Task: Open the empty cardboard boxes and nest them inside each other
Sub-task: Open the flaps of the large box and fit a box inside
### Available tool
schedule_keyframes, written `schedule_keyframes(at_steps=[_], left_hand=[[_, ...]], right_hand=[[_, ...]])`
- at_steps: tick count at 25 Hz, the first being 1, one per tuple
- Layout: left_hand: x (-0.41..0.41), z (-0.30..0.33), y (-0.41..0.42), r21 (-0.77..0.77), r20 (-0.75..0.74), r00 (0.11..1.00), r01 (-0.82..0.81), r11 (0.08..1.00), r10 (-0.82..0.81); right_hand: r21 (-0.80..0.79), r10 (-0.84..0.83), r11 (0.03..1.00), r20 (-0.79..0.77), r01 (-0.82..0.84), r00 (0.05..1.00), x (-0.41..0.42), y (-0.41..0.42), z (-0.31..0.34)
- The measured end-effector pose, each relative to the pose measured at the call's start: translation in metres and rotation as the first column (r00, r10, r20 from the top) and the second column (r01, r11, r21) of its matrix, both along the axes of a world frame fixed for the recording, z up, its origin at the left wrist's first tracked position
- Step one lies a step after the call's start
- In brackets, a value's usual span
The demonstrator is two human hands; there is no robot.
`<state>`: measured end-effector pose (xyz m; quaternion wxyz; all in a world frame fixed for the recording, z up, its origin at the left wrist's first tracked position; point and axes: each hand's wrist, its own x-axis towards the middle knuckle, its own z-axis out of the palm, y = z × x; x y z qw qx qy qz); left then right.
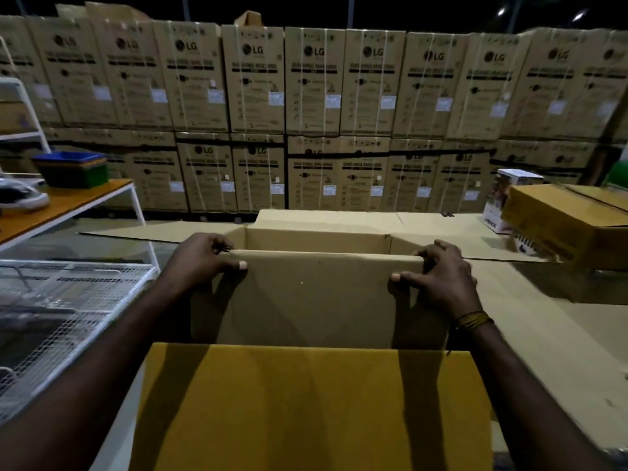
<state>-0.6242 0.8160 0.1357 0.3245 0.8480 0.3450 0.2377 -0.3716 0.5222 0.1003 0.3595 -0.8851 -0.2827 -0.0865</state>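
A large open cardboard box (316, 300) stands right in front of me, its near flap raised upright and its far flaps folded outward. My left hand (200, 258) grips the top left corner of that near flap, thumb on the outer face. My right hand (438, 278) grips the top right corner the same way. A yellower cardboard flap (306, 402) lies flat below, closest to me. The box's inside shows only along its far wall; the bottom is hidden.
A closed cardboard box (571, 229) sits at the right on flattened cardboard (543, 334). To the left are a white wire mesh rack (68, 300) and an orange-topped table (68, 202) with stacked bins (73, 169). A wall of large printed cartons (312, 113) stands behind.
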Motion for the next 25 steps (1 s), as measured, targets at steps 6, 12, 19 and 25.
schedule_keyframes(at_steps=[6, 12, 19, 25], left_hand=[[0.016, 0.051, 0.011, -0.129, 0.008, 0.997, 0.075, 0.989, -0.075], [0.011, 0.065, 0.016, -0.130, -0.002, 1.000, 0.009, 0.992, -0.009], [-0.012, -0.020, 0.001, -0.167, -0.164, 0.986, -0.034, 0.985, 0.006], [-0.030, -0.059, -0.014, -0.370, -0.121, 0.993, -0.031, 0.928, -0.015]], right_hand=[[0.124, 0.037, 0.992, -0.088, -0.026, 0.995, 0.011, 0.013, 0.046], [0.185, 0.120, 0.980, -0.221, -0.079, 0.968, 0.002, 0.006, 0.069], [0.065, 0.089, 0.995, -0.267, -0.074, 0.960, -0.019, -0.012, -0.017], [0.021, 0.025, 1.000, -0.346, -0.019, 0.938, -0.023, -0.020, -0.060]])
